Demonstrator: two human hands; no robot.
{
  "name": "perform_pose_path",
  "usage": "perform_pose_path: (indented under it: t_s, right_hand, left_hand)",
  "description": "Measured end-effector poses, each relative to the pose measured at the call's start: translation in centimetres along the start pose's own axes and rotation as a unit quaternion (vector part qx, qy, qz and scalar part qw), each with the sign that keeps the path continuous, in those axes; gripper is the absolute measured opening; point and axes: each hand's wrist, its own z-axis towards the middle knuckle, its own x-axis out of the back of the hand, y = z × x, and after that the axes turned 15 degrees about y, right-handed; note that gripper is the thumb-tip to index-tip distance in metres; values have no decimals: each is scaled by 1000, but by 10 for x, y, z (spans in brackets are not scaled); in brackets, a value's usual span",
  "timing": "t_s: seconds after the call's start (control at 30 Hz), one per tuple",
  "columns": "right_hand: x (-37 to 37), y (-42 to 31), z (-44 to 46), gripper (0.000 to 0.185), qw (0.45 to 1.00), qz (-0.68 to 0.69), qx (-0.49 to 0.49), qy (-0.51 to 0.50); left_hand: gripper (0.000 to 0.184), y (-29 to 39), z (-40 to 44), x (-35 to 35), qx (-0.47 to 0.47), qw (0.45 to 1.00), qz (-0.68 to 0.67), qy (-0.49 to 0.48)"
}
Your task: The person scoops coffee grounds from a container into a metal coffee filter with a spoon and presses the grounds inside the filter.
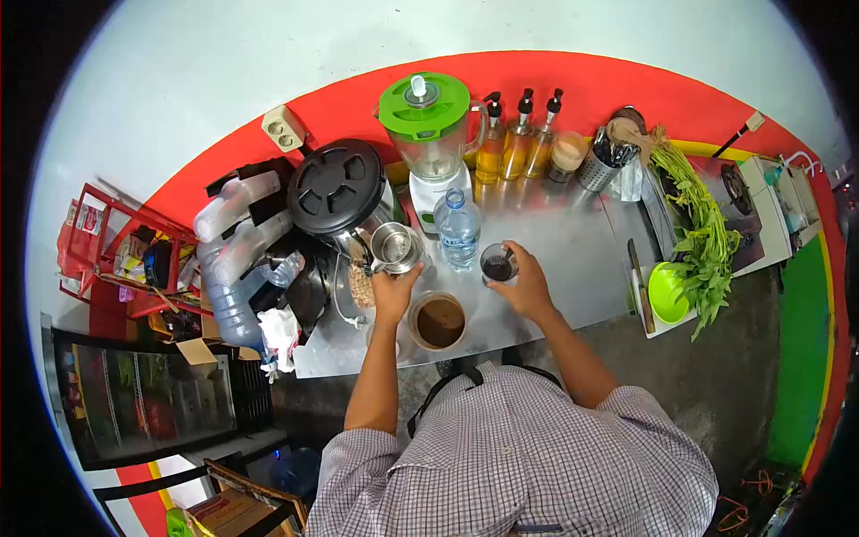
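Observation:
My left hand [394, 291] is closed round a small metal cup [395, 244], held over the left part of the steel counter [555, 300]. In my right hand [523, 282] is a small clear glass [497, 261] with something dark in it. Between and below the hands stands an open round container [438, 321] with brown contents. A clear water bottle [458, 234] stands upright just beyond, between the two hands.
A green-lidded blender [425, 125] and a black-lidded steel pot [338, 188] stand behind. Pump bottles [519, 148] line the wall. At right are a knife [640, 282], a green bowl [667, 294] and leafy greens [702, 233].

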Motion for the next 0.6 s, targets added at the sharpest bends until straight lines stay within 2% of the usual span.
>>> perform_pose_path:
  t_s: [0.03,0.1,0.23,0.37,0.43,0.6]
  right_hand:
    - [-2,4,4,93,1000,1,0,0]
    - [-4,13,11,94,998,17,47,37]
    - [-3,17,29,91,999,23,23,33]
    - [-3,21,43,88,996,25,61,52]
    - [-3,25,49,91,997,25,51,44]
    - [-1,33,59,94,998,26,58,8]
  left_hand:
    - [44,3,-1,2,12,1000,13,-4]
    - [47,7,-4,3,-32,999,-2,3]
    - [48,34,-21,9,-49,998,-47,7]
    - [51,37,-30,17,-33,999,-26,-1]
    - [52,50,-40,19,9,999,-38,-3]
    - [55,72,-69,22,-24,999,25,6]
